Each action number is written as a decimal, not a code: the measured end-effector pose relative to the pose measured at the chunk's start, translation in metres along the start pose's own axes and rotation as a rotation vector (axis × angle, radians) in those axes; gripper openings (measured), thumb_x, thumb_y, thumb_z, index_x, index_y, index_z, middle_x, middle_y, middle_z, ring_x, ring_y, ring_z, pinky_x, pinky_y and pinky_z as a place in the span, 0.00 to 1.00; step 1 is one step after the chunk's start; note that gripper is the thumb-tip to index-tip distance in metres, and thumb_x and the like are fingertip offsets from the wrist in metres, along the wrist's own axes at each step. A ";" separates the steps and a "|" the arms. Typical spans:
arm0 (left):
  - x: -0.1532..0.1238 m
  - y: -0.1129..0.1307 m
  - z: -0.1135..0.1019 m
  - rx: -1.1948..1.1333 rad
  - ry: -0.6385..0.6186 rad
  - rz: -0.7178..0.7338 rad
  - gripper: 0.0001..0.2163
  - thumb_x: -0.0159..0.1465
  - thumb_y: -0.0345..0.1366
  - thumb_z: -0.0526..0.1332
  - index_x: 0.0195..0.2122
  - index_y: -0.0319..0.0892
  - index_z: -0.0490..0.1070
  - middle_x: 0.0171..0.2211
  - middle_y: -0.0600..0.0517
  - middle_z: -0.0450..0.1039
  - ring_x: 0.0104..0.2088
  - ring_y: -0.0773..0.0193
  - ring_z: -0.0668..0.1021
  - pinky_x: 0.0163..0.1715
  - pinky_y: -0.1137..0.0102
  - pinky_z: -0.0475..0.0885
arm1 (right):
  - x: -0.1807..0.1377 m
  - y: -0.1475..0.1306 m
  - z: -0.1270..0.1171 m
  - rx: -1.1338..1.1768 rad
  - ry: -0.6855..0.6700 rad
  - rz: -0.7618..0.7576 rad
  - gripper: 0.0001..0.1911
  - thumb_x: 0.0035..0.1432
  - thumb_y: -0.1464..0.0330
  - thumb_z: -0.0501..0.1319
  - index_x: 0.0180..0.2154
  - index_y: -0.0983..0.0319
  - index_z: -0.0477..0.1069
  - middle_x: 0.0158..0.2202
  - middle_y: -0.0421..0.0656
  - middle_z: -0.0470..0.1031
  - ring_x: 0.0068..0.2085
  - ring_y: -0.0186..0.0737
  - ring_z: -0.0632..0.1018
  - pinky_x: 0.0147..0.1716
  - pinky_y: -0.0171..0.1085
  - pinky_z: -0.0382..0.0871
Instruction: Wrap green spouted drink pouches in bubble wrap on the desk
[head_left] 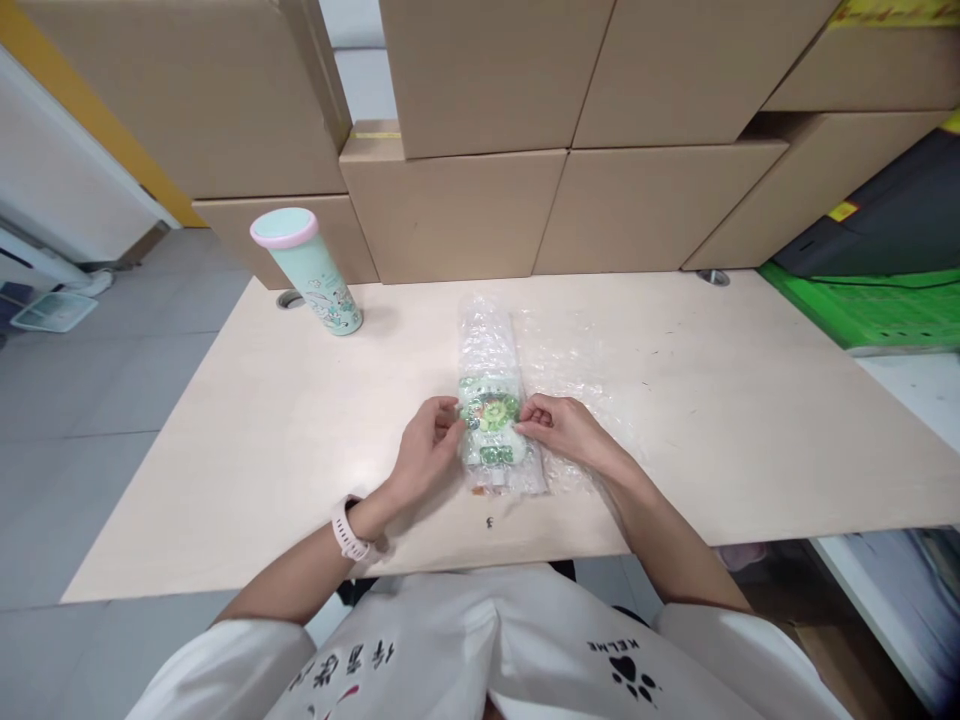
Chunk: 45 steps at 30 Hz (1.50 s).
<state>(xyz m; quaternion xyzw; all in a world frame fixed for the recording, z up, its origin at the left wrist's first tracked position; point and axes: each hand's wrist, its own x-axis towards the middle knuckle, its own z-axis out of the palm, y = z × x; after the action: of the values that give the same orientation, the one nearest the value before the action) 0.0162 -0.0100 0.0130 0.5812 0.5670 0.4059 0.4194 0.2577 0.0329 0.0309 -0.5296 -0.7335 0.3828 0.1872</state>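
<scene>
— Both hands, what's in your grip?
— Left hand [424,445] and right hand [559,425] pinch the green packet [491,425], half rolled in bubble wrap [585,360], mid-bench [750,450]; the far stretch lies unrolled.

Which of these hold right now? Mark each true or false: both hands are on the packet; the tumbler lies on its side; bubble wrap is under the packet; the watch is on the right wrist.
1. Both the left hand and the right hand touch the packet. True.
2. The tumbler lies on its side. False: it stands upright.
3. Bubble wrap lies under the packet. True.
4. The watch is on the right wrist. False: it is on the left.
</scene>
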 end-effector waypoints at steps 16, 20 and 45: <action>-0.010 0.004 0.005 0.250 -0.325 0.641 0.24 0.71 0.43 0.58 0.67 0.50 0.58 0.70 0.42 0.57 0.68 0.49 0.63 0.63 0.51 0.63 | -0.003 -0.005 0.018 -0.148 -0.068 -0.253 0.10 0.59 0.73 0.61 0.41 0.61 0.80 0.44 0.49 0.77 0.45 0.48 0.78 0.41 0.41 0.72; -0.012 -0.006 0.016 0.573 -0.454 0.748 0.37 0.72 0.45 0.56 0.75 0.47 0.34 0.75 0.39 0.41 0.74 0.47 0.49 0.68 0.49 0.56 | -0.005 -0.003 -0.001 -0.132 -0.139 -0.243 0.09 0.56 0.72 0.62 0.38 0.60 0.80 0.43 0.47 0.80 0.44 0.49 0.79 0.41 0.39 0.71; -0.009 -0.014 0.034 0.878 -0.341 0.763 0.30 0.68 0.33 0.57 0.70 0.40 0.51 0.68 0.39 0.60 0.67 0.46 0.63 0.58 0.55 0.64 | -0.021 0.026 -0.059 0.031 -0.057 0.133 0.16 0.62 0.57 0.58 0.27 0.58 0.62 0.24 0.35 0.65 0.27 0.36 0.68 0.29 0.35 0.61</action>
<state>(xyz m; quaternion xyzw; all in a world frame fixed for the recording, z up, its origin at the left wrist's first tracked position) 0.0441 -0.0197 -0.0110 0.9191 0.3580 0.1569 0.0500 0.3223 0.0394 0.0515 -0.5631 -0.6956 0.4206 0.1486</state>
